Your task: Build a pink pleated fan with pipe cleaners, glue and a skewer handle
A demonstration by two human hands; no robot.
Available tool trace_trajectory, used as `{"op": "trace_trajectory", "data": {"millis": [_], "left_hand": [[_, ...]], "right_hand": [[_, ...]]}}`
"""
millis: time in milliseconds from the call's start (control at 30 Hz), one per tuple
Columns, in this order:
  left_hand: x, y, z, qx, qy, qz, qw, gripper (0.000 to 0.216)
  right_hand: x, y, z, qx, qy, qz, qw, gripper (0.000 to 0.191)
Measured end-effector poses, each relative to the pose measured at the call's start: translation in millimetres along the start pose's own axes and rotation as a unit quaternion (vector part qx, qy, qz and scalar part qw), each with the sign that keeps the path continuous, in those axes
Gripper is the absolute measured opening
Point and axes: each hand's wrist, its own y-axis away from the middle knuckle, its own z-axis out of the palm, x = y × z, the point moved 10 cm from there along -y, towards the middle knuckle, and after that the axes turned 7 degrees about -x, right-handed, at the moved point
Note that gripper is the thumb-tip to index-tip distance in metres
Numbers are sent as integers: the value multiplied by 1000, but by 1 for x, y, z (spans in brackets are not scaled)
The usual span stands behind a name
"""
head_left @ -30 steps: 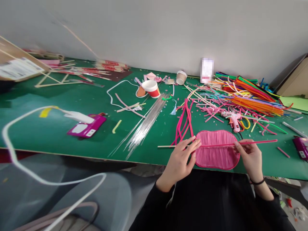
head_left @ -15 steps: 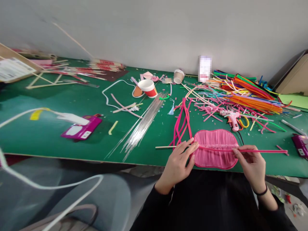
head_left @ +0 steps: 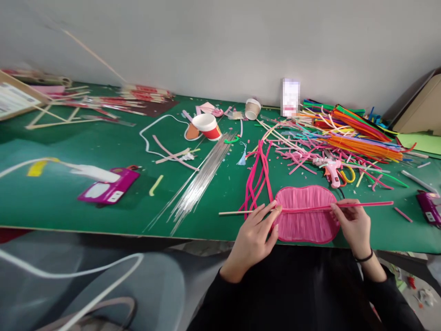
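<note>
A rounded pink pleated panel with a fuzzy pink rim lies at the table's front edge. My left hand pinches its left edge, fingertips pressing one end of a pink pipe cleaner there. That pipe cleaner runs across the panel's middle, and its free end sticks out to the right. Between thumb and fingers, my right hand grips it near the panel's right edge. From under my left hand a thin wooden stick points left. Loose dark pink pipe cleaners lie just behind that hand.
A pink glue gun lies behind the panel, near heaped coloured pipe cleaners. Clear thin rods, a red-and-white paper cup and a purple device with a white cord are to the left. A second cup stands near the wall.
My right hand has moved up and left, bringing the pipe cleaner onto the panel's midline, where a shiny strip showed before. The left hand keeps its hold. The view has shifted slightly.
</note>
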Motion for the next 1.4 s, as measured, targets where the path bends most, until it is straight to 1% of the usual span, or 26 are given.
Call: {"op": "trace_trajectory", "data": {"millis": [167, 300, 367, 433, 600, 700, 767, 867, 933, 1033, 1133, 1400], "left_hand": [[4, -1, 3, -5, -27, 18, 999, 60], [15, -3, 2, 4, -66, 45, 997, 69], [24, -5, 4, 1, -67, 61, 996, 72], [32, -7, 10, -13, -46, 76, 996, 72], [45, -11, 34, -76, -7, 89, 993, 69], [48, -11, 41, -87, -6, 90, 992, 68], [48, -11, 42, -87, -7, 89, 992, 68], [48, -11, 42, -79, -10, 87, 993, 68], [48, -12, 41, -73, -15, 84, 994, 68], [49, -13, 40, -66, -20, 81, 994, 68], [49, -14, 38, -61, -18, 78, 995, 67], [50, -19, 33, -48, -21, 77, 996, 63]], "right_hand": [[-3, 2, -4, 14, 99, -30, 995, 32], [-6, 3, -4, 17, 125, -47, 991, 30], [-7, 3, -4, 15, 128, -49, 991, 29], [-7, 3, -3, 11, 127, -48, 991, 28], [-5, 4, -2, 7, 120, -35, 992, 27], [-2, 4, -3, 7, 97, -16, 995, 28], [0, 3, -7, 7, 48, 3, 999, 31], [4, 0, -18, 14, -45, 31, 998, 35], [9, -3, -30, 22, -81, 50, 995, 36], [15, -5, -44, 22, -100, 66, 993, 40], [20, -6, -53, 27, -109, 75, 991, 47], [35, -8, -55, 37, -127, 105, 986, 57]]}}
